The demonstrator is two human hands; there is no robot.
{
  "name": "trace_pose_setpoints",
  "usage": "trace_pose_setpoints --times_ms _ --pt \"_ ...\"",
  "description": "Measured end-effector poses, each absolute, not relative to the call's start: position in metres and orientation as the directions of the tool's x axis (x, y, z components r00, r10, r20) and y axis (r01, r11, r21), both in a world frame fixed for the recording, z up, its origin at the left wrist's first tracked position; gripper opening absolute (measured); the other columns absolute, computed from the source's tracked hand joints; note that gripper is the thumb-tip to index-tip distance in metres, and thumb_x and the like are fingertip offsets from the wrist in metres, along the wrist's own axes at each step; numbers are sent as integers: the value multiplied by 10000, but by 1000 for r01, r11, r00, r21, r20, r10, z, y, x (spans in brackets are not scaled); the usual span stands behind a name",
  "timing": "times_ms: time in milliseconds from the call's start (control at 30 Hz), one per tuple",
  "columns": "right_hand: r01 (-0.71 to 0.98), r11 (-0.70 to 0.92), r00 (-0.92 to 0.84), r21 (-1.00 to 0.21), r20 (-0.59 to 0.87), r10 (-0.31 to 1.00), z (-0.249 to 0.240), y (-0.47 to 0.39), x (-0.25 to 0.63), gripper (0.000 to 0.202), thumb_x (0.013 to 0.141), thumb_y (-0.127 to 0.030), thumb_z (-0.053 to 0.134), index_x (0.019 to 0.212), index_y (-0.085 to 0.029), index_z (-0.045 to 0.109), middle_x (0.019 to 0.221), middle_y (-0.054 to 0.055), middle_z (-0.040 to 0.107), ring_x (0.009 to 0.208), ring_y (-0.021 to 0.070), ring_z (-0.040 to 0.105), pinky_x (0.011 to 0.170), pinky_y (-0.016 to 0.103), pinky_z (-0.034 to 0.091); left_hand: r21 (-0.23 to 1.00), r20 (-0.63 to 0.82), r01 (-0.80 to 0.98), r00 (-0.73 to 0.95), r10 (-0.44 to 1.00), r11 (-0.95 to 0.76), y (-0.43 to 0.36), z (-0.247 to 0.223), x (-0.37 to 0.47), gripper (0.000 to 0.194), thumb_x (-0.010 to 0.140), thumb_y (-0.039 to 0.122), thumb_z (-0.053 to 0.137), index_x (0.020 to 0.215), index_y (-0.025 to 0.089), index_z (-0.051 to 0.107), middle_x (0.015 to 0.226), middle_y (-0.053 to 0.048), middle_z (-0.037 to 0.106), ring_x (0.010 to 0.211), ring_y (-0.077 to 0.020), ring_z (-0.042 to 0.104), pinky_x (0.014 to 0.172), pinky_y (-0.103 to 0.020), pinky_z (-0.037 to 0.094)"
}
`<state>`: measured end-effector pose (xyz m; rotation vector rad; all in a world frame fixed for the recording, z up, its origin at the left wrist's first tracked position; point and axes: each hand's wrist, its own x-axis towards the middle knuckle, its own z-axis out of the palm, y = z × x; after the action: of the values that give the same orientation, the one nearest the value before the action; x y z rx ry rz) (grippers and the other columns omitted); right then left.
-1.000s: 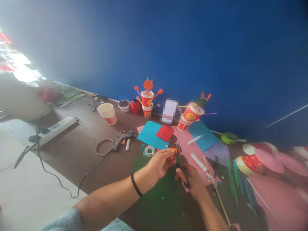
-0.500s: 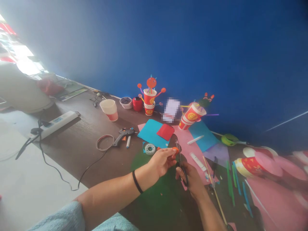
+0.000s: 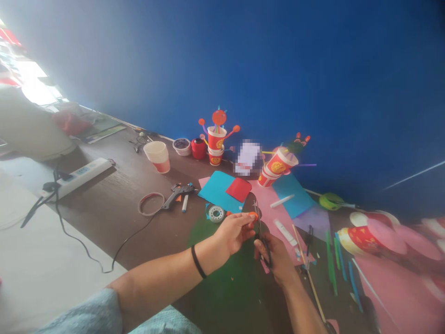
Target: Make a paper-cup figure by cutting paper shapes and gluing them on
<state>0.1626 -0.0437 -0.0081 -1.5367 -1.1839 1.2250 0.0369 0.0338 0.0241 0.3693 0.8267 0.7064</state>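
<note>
Between the thumb and fingers of my left hand (image 3: 234, 232) is a small orange piece (image 3: 254, 216). My right hand (image 3: 276, 257) is closed around the black handles of a pair of scissors (image 3: 258, 225), whose blades point away from me beside the orange piece. Both hands are close together over the dark table. Just left of my left fingertips lies a white tape roll (image 3: 216, 214). Beyond them, a red paper piece (image 3: 238, 189) rests on a blue sheet (image 3: 216, 185).
Decorated paper cups (image 3: 216, 141) and tilted ones (image 3: 278, 163) stand near the blue wall. A glue gun (image 3: 175, 195), a plain cup (image 3: 158, 157) and a power strip (image 3: 83, 175) are at left. Pink paper (image 3: 399, 287), a wooden stick (image 3: 314, 294) and green strips (image 3: 331, 264) lie right.
The view has shifted very slightly. My hands, the orange piece and the scissors keep nearly the same place and pose.
</note>
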Motion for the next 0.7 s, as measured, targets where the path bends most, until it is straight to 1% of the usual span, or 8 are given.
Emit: trace_pose_setpoints --times_ms 233,467,600,700 --pt "181 -242 75 -953 -232 970 -13 -44 165 399 712 -555 640 647 -196 480 487 -47 490 384 88 415 344 201 289 556 -528 -431 477 702 711 34 22 37 53 729 140 654 703 99 632 591 10 522 512 -60 498 481 -164 446" --pt "156 -233 69 -960 -225 972 -11 -45 164 408 746 -570 596 640 -197 471 481 -46 493 379 82 410 355 203 290 555 -529 -432 477 702 711 34 22 38 47 726 124 653 701 93 629 590 11 517 508 -57 495 464 -158 443" --pt "157 -232 75 -960 -223 972 -8 -44 164 404 716 -550 641 623 -194 475 485 -39 501 427 96 447 377 201 316 554 -526 -434 480 702 711 33 23 38 43 729 122 648 705 91 631 597 11 517 513 -58 499 466 -160 445" --pt "151 -231 78 -961 -221 972 -8 -44 164 396 715 -540 648 626 -196 472 480 -44 495 408 90 431 369 201 309 549 -535 -436 471 701 713 33 25 38 49 734 120 644 696 93 629 576 15 516 504 -58 496 473 -162 446"
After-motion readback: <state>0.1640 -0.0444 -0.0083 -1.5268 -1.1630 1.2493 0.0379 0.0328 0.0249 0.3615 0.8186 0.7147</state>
